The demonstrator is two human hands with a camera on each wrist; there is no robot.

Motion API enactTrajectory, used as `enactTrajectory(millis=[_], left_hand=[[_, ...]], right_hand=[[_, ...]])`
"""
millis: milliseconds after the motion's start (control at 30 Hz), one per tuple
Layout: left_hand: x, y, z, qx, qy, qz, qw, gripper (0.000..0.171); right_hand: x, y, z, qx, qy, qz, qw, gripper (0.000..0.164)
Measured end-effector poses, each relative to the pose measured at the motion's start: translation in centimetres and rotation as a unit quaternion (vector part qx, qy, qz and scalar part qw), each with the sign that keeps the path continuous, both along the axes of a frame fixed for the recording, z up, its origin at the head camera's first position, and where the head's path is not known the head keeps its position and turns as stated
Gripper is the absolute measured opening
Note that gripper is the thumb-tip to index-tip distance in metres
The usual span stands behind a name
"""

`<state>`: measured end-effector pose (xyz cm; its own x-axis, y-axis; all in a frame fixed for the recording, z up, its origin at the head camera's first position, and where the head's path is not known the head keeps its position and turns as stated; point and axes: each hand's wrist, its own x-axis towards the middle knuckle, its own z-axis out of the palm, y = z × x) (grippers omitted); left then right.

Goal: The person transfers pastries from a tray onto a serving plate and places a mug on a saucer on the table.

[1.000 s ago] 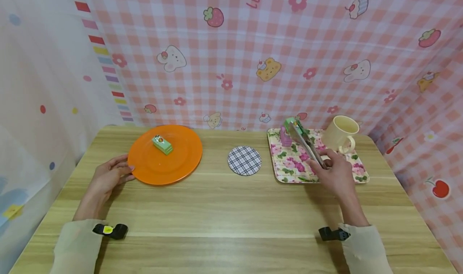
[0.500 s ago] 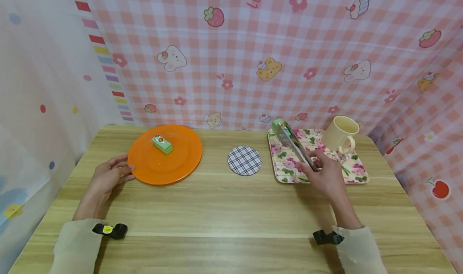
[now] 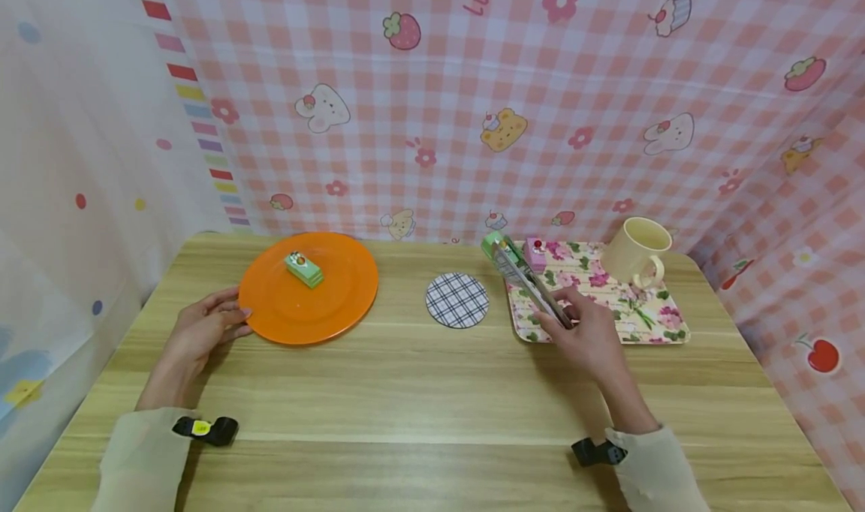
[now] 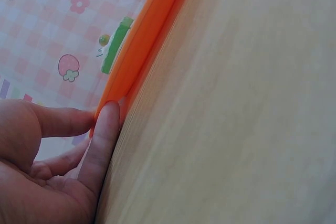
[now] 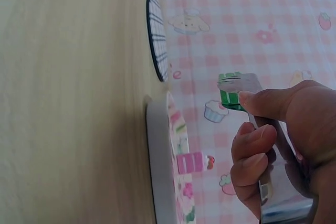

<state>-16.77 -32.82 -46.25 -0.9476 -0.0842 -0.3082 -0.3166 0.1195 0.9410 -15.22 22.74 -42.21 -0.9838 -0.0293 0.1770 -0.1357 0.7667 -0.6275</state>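
Tongs (image 3: 538,293) of metal are in the right hand (image 3: 589,335) in the head view; its fingers are curled around them, and the tongs pinch a green block (image 3: 493,240). This block appears over the far left corner of the floral tray (image 3: 665,324). On the tray, a pink block (image 3: 535,257) stands close to the far edge, and a cream mug (image 3: 625,257) is at the far right corner. The left hand (image 3: 206,330) holds the rim of the orange plate (image 3: 317,317), which lies at the far left corner of the bench (image 3: 405,407) and carries another green block (image 3: 304,269). Between plate and tray, near the far edge of the bench, lies a checked coaster (image 3: 456,300).

In the left wrist view, the fingers are nearly together and pinch the plate's rim between them.

In the right wrist view, the fingers are folded on the tongs; the carried block is in the air.
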Motion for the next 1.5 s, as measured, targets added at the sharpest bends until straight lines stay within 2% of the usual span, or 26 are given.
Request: enactTrajectory(millis=[533,800,967,1267,1500], left_hand=[[0.0,-0.1,-0.1,0.01,0.0,0.004,0.9999,0.07],[0.0,0.0,-0.1,0.005,-0.004,0.002,1.0,0.07],[0.0,0.0,0.0,-0.012,-0.003,0.001,0.9999,0.068],[0.1,-0.2,-0.3,-0.011,-0.002,0.001,0.9999,0.068],[0.0,-0.1,-0.1,-0.001,-0.001,0.003,1.0,0.069]], right_hand=[[0.6,-2.1,-0.5,0.013,-0.013,0.014,1.0,0.025],[1.0,-3.4,-0.7,0.018,-0.007,0.041,0.999,0.026],[1.3,-4.8,-0.8,0.006,-0.014,0.059,0.998,0.029],[1.4,-8.1,-0.3,0.015,-0.011,0.095,0.995,0.033],[1.2,-10.1,0.0,0.0,-0.029,0.116,0.993,0.031]])
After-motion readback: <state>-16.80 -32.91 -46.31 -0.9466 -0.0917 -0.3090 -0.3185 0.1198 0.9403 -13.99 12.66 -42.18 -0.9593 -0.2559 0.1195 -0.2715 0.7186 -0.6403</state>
